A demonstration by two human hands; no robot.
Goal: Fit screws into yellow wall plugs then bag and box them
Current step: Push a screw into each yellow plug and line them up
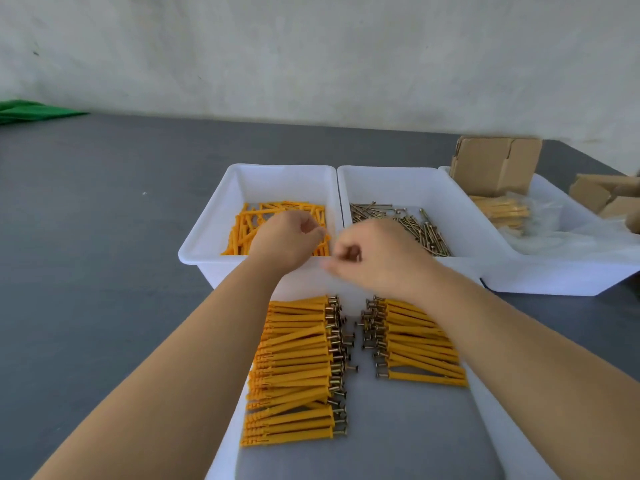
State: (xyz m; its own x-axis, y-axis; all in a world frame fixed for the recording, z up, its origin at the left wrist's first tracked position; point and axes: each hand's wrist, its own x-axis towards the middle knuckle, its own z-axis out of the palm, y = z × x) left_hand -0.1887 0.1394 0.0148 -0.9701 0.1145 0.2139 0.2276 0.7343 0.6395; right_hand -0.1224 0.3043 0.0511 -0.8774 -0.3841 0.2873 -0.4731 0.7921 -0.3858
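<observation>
While the left hand (pixel 289 239) pinches a yellow plug (pixel 323 233), the blurred right hand's (pixel 377 258) grip is unclear.

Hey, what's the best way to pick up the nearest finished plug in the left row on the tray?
Probably pinch the nearest finished plug across its yellow shaft, coming from above. It lies flat at the row's near end with bare tray in front, so that side is open, and its screw head points right.

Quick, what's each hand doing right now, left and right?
Left hand: fingers curled over the plug tub; contents cannot be told.
Right hand: fingers curled, blurred; contents cannot be told.
</observation>
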